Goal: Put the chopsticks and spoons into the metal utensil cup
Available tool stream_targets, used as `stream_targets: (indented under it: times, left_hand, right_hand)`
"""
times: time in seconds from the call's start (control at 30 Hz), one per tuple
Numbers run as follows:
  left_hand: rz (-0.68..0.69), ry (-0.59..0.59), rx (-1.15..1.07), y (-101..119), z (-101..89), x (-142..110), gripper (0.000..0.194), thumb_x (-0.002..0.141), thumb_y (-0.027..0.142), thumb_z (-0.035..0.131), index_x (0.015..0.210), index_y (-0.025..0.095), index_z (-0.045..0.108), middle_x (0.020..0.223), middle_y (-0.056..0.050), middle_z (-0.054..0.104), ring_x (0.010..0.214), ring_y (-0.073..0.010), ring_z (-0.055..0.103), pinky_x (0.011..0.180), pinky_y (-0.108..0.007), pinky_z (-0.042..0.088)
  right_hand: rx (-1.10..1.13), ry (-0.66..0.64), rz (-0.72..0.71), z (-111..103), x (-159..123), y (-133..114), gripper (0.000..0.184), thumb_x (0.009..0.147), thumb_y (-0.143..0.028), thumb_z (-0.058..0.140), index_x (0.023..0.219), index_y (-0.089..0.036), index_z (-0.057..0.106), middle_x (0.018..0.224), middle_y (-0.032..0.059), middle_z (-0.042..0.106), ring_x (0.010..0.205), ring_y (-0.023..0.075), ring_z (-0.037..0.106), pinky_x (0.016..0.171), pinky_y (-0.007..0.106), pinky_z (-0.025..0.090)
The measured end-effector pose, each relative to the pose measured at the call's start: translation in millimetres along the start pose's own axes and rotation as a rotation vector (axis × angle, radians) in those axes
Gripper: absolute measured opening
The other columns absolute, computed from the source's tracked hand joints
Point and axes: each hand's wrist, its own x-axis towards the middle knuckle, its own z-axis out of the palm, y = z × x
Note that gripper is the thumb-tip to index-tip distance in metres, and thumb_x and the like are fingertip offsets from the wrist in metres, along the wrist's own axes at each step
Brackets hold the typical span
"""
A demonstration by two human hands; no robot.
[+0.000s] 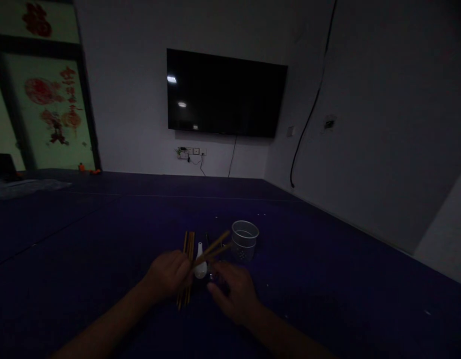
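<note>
Head view: left hand [168,275] gripping chopsticks [214,244].
Right hand [236,295], fingers parted, near white spoon [200,269] and holed cup [244,243].

Left hand [169,275] and right hand [237,295]: both bare. Left forearm [116,321] and right forearm [285,333] also bare out to the frame edge, tapering to narrower wrists. Rounded knuckles on left. Nails, fine detail: too dark and blurred to read.

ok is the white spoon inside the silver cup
No, the white spoon lies on the purple surface, to the left of the silver cup.
</note>
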Motion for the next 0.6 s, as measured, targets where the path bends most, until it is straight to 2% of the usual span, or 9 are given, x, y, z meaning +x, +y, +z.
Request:
stream_targets:
  times: [0.1, 0.23, 0.4, 0.5, 0.6]
  left_hand:
    - [0.223, 0.106, -0.007, 8.4, 6.2, -2.1, 0.026, 0.089, 0.020, 0.035, 0.071, 0.019, 0.053, 0.062, -0.001, 0.056, 0.060, -0.0130, 0.053, 0.058, -0.023, 0.040]
    - [0.334, 0.195, 0.038, 14.8, 1.5, 1.4, 0.022, 0.089, 0.015, 0.037, 0.072, 0.019, 0.050, 0.060, 0.000, 0.054, 0.056, -0.0125, 0.049, 0.054, -0.024, 0.037]
    - [0.287, 0.216, 0.005, 19.2, -3.0, 4.9, 0.021, 0.088, 0.015, 0.040, 0.069, 0.019, 0.049, 0.059, 0.001, 0.053, 0.055, -0.0117, 0.049, 0.053, -0.024, 0.036]
    - [0.205, 0.256, -0.051, 19.2, -0.4, 5.1, 0.021, 0.086, 0.016, 0.040, 0.067, 0.019, 0.049, 0.058, 0.000, 0.054, 0.054, -0.0120, 0.049, 0.052, -0.024, 0.038]
    - [0.177, 0.260, -0.077, 15.0, 2.1, 5.4, 0.016, 0.087, 0.019, 0.039, 0.086, 0.017, 0.055, 0.067, -0.003, 0.059, 0.063, -0.0138, 0.055, 0.058, -0.025, 0.044]
  right_hand:
    - [0.069, -0.023, 0.028, -0.5, -3.6, -4.6, 0.039, 0.088, -0.042, 0.045, 0.116, -0.019, 0.058, 0.093, 0.0077, 0.069, 0.085, 0.0199, 0.064, 0.079, 0.032, 0.050]
    - [0.144, -0.007, 0.054, 1.7, -4.0, -8.0, 0.036, 0.091, -0.039, 0.041, 0.116, -0.020, 0.057, 0.105, 0.0074, 0.067, 0.095, 0.0197, 0.062, 0.086, 0.034, 0.047]
    - [0.192, -0.001, 0.027, 3.9, -1.1, -14.1, 0.030, 0.094, -0.029, 0.033, 0.098, -0.021, 0.062, 0.093, 0.0047, 0.069, 0.086, 0.0161, 0.063, 0.079, 0.028, 0.049]
    - [0.127, 0.019, -0.021, 1.7, -2.4, -16.5, 0.029, 0.094, -0.026, 0.032, 0.098, -0.021, 0.060, 0.093, 0.0049, 0.067, 0.086, 0.0155, 0.062, 0.078, 0.028, 0.049]
    - [0.032, 0.072, -0.121, -2.3, -5.9, -16.0, 0.028, 0.094, -0.023, 0.031, 0.104, -0.021, 0.057, 0.097, 0.0060, 0.067, 0.092, 0.0168, 0.061, 0.081, 0.029, 0.049]
